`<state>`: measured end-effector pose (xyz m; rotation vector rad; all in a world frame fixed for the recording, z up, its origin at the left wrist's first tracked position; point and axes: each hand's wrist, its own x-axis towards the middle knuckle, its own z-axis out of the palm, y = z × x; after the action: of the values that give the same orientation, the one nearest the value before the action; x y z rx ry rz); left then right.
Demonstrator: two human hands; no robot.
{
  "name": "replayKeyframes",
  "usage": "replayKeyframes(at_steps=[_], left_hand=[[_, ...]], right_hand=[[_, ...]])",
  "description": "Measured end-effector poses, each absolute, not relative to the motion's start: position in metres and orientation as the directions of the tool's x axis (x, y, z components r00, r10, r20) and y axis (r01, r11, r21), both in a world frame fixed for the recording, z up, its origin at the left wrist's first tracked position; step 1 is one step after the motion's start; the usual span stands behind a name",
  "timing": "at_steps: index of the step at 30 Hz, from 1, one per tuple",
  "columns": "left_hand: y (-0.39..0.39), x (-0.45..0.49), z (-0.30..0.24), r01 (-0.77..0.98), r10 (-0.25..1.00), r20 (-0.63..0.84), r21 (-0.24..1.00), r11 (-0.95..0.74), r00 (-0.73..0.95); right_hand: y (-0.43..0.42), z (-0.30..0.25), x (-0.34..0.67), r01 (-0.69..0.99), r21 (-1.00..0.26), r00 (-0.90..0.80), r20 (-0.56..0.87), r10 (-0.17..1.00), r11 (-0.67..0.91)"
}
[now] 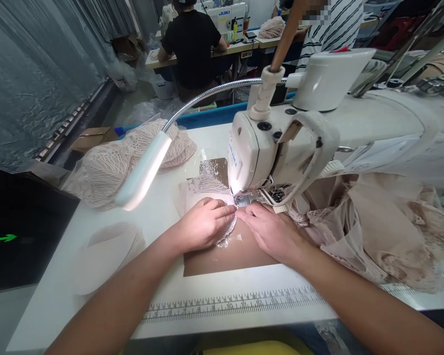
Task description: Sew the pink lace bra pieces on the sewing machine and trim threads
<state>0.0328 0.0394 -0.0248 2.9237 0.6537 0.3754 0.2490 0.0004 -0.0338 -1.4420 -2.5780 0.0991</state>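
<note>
My left hand (203,222) lies on a pale lace piece (207,190) with its fingers curled and pressed together at the needle area of a white sewing machine (259,148). My right hand (270,229) lies flat beside it, fingers stretched toward the presser foot (240,201), pressing the fabric edge down. Both hands rest over a brown plate (222,261) set in the white table (244,283). The fingertips of the two hands nearly meet just in front of the needle.
A gooseneck lamp (144,170) hangs over the table's left part. A heap of lace pieces (107,167) lies at the back left, a foam cup (107,246) at the left, and bunched beige fabric (377,231) at the right. A ruler strip (229,303) runs along the front edge. Two people sit at benches behind.
</note>
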Motion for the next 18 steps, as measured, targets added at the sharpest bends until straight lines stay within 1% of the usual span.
replayKeyframes(at_steps=[2,7,13,18], left_hand=[[0.040,0.033,-0.026,0.411,0.440,0.208,0.168,-0.896,0.874],[0.035,0.040,-0.024,0.496,0.519,0.194,0.155,-0.854,0.833],[0.031,0.043,-0.023,0.498,0.520,0.210,0.152,-0.854,0.828],[0.033,0.045,-0.024,0.522,0.548,0.205,0.168,-0.836,0.811]], right_hand=[[0.001,-0.036,0.248,0.846,-0.145,-0.498,0.128,0.857,0.513],[0.001,-0.032,0.245,0.883,-0.120,-0.443,0.103,0.891,0.453],[0.000,-0.027,0.243,0.893,-0.108,-0.428,0.105,0.898,0.438],[0.001,-0.032,0.244,0.889,-0.112,-0.429,0.129,0.894,0.443]])
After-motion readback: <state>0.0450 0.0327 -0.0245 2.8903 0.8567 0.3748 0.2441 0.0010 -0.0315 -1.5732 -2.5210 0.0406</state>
